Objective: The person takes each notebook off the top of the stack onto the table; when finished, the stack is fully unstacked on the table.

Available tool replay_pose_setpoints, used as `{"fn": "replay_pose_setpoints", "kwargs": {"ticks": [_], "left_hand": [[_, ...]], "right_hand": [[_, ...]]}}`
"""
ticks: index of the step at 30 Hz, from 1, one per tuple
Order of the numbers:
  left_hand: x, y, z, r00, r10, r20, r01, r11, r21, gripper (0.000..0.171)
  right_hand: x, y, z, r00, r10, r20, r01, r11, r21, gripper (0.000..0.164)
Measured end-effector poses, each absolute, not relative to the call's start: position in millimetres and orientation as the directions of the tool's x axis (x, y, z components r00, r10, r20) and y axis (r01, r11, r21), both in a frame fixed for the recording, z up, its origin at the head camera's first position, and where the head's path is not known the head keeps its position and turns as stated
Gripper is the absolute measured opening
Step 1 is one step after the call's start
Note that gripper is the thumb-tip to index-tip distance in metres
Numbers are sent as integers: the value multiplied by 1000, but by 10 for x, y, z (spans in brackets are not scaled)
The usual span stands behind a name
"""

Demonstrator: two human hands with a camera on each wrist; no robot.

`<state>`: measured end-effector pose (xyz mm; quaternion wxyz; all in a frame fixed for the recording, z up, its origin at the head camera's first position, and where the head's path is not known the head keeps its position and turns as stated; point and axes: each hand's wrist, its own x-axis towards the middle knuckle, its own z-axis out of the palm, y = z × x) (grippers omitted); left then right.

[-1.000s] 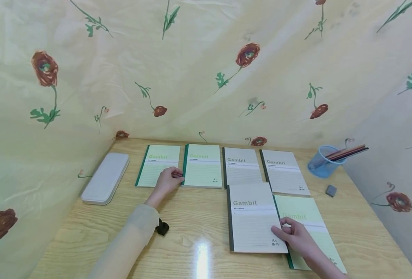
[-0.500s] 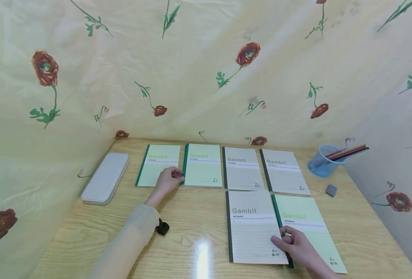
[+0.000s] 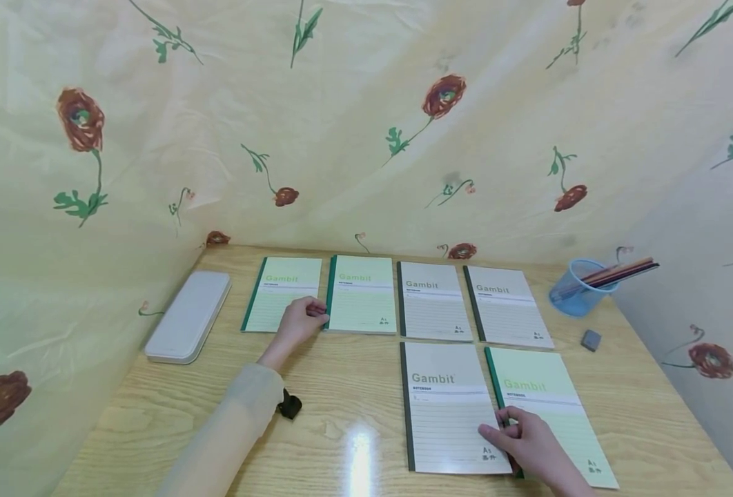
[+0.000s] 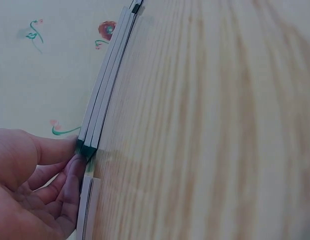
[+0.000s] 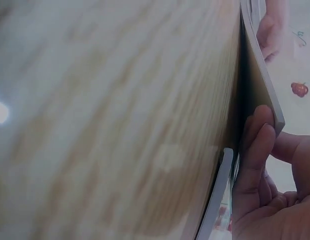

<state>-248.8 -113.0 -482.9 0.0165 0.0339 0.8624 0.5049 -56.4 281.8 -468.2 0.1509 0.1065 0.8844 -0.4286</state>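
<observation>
The right hand [image 3: 531,445] lay on the near grey notebook [image 3: 447,407], its fingers [image 5: 252,150] curled over that book's right edge beside the near green notebook [image 3: 543,407], seemingly to square the two side by side. The left hand [image 3: 298,321] pinched the spine corner of a far green notebook [image 3: 362,293] where it met its left neighbour [image 3: 282,290], holding the far row even. Bare desk [image 3: 341,386] lay open left of the near pair.
</observation>
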Motion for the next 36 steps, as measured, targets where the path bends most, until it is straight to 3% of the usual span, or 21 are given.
{"fn": "replay_pose_setpoints", "kwargs": {"ticks": [17,26,31,36], "left_hand": [[-2483,-1117,-4809,-997,81,13,51,497,866,16],[-2484,-1114,-4806,-997,79,11,48,493,868,16],[-2488,-1121,-4814,-997,75,11,47,487,872,16],[-2492,-1123,-4824,-997,76,4,41,493,869,16]], "right_hand": [[-536,2795,-4633,-935,95,-343,304,713,-632,43],[-519,2796,-4583,-944,85,-320,268,764,-587,28],[-546,2801,-4508,-938,93,-333,288,742,-605,23],[-613,2835,-4435,-954,28,-299,227,720,-656,21]]}}
